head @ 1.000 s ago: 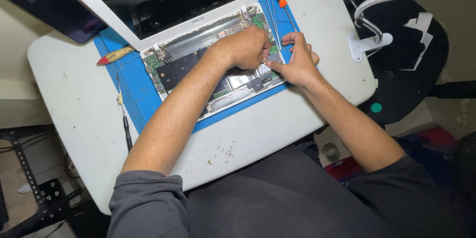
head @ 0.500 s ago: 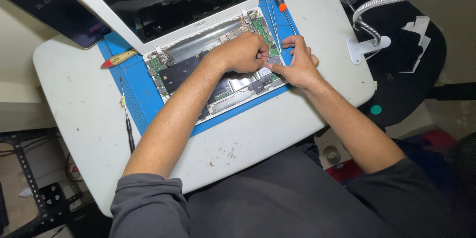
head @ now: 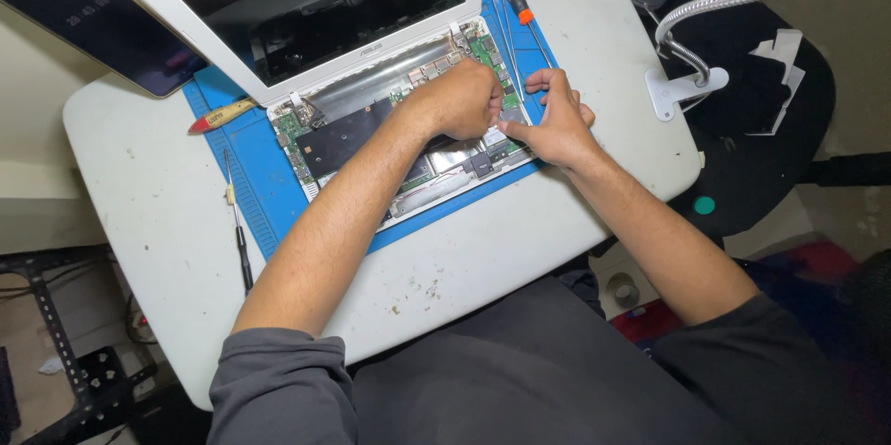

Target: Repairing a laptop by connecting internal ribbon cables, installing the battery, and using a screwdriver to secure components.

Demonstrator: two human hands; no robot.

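Atop ribbed blue mat (head: 243, 159), bare circuitry (head: 390, 134)

The opened white laptop (head: 371, 120) lay across the upper middle of the frame on the blue mat, turned at a slant, its base cover off. Its dark screen stood tilted back toward the upper left, framed in white. Inside the base, green circuit board showed at both the left and right ends, a black rectangular panel sat left of centre, and silvery shielding ran along the hinge side and the near edge. A small grey component (head: 511, 116) sat at the base's right end, right where the fingertips met.
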